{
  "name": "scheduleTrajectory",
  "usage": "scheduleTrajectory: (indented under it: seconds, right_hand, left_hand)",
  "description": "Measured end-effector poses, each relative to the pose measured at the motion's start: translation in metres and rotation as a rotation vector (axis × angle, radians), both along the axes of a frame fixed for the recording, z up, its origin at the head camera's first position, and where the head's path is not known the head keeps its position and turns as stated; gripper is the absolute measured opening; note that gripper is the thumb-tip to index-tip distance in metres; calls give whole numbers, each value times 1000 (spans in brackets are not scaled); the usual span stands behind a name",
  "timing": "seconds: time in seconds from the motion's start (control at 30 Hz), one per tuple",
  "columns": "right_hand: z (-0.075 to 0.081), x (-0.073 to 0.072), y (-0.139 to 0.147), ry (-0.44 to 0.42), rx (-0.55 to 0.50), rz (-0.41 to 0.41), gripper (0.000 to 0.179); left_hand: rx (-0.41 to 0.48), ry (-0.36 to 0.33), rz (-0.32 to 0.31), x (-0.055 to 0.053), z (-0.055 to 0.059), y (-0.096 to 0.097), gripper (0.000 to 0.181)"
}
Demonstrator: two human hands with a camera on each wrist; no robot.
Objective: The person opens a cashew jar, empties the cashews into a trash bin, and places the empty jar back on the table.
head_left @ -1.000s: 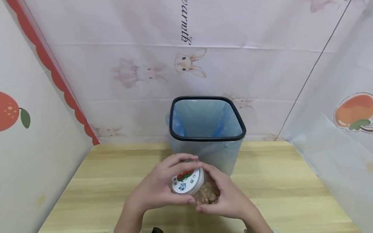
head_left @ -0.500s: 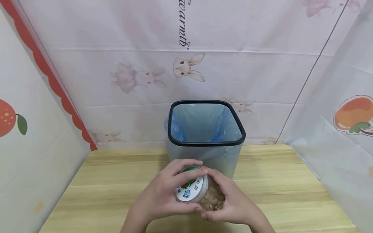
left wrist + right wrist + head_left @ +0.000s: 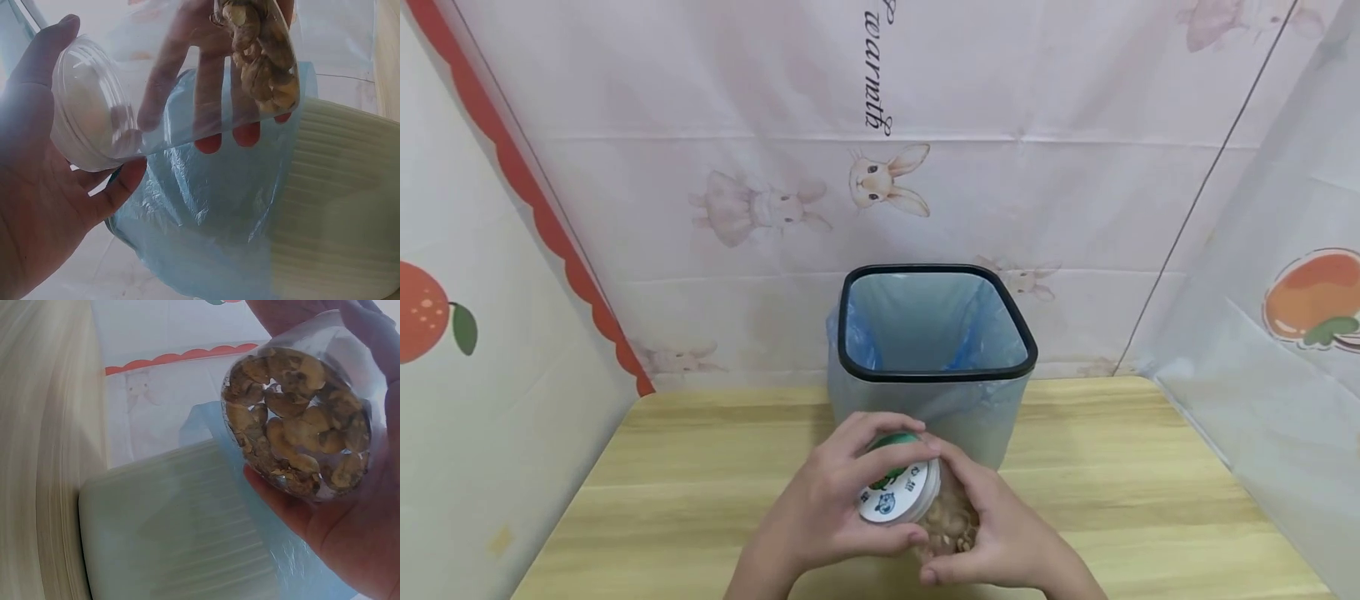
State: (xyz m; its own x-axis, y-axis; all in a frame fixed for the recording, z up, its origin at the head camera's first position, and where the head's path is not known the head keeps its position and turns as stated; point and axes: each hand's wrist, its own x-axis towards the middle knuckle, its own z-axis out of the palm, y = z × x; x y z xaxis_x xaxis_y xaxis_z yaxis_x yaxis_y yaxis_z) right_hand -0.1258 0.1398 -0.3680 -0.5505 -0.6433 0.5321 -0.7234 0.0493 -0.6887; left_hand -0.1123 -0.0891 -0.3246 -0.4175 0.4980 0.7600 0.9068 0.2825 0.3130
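A clear plastic jar (image 3: 951, 508) is held tilted between both hands, just in front of a bin. Brown curved pieces (image 3: 300, 419), which look like cashew nuts, lie gathered at its bottom end. My left hand (image 3: 835, 500) grips the lid (image 3: 895, 498), white on top with a green picture and printed characters; fingers cover part of it. In the left wrist view the lid's clear rim (image 3: 87, 106) sits on the jar's mouth. My right hand (image 3: 1011, 529) holds the jar body from the right side, its fingers showing through the plastic in the left wrist view.
The pale bin (image 3: 977, 421) with a black rim and blue bag liner (image 3: 187, 206) stands at the back of the wooden table (image 3: 715, 467). Printed cloth walls (image 3: 760, 108) enclose the table at the back and sides.
Both hands and the jar have shifted slightly right and down in the head view. More green and less red shows on the lid. A small dark object at the bottom edge has left view.
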Motion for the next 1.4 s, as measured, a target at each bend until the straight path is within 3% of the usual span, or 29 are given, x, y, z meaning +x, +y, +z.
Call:
scheduleTrajectory:
  seconds: [0.13, 0.37, 0.6, 0.73, 1.07, 1.4]
  right_hand:
    - [0, 3, 2, -8, 20, -26, 103]
    - [1, 10, 5, -216, -17, 93, 93]
    - [3, 8, 4, -97, 28, 37, 96]
    - [3, 8, 4, -142, 41, 55, 94]
    - [4, 6, 4, -168, 73, 7, 93]
    - [3, 8, 4, -135, 83, -31, 93]
  left_hand:
    - [-38, -27, 27, 3, 0, 1, 65]
    - [-52, -14, -19, 8, 3, 3, 60]
    - [-3, 55, -13, 4, 3, 6, 52]
    - [9, 68, -3, 4, -1, 6, 49]
    - [22, 116, 15, -2, -2, 10, 42]
    - [31, 129, 32, -2, -7, 13, 41]
